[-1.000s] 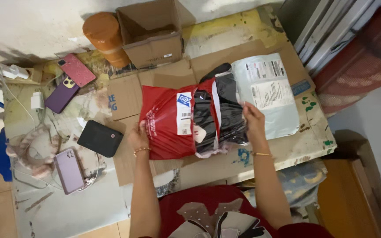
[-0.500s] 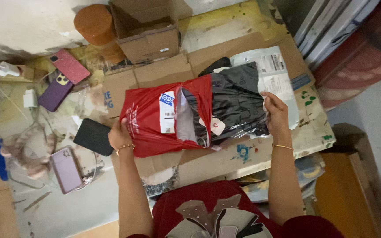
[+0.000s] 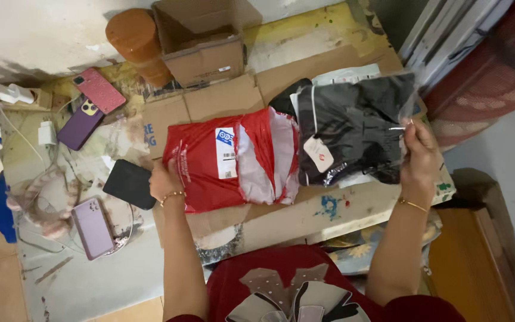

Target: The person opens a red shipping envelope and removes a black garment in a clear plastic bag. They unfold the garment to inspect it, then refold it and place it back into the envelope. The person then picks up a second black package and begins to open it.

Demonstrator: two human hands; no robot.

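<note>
- Since the earlier frame, the black garment in clear wrap [image 3: 353, 128] has slid fully out of the red mailer bag [image 3: 227, 161], rightward.
- Right hand [image 3: 419, 152]: fingers clamped on the garment's far edge.
- Left hand [image 3: 163, 182]: fingers pinning the mailer's closed end.
- Judged step: unpacking; next, set the garment aside on the bench [image 3: 359, 206].

Open cardboard box [image 3: 202, 45] at 12 o'clock; orange tape roll [image 3: 133, 40] at 11; pink phone [image 3: 98, 89], purple phone [image 3: 81, 123] at 10; black wallet [image 3: 128, 183], lilac phone [image 3: 92, 228] at 8.
</note>
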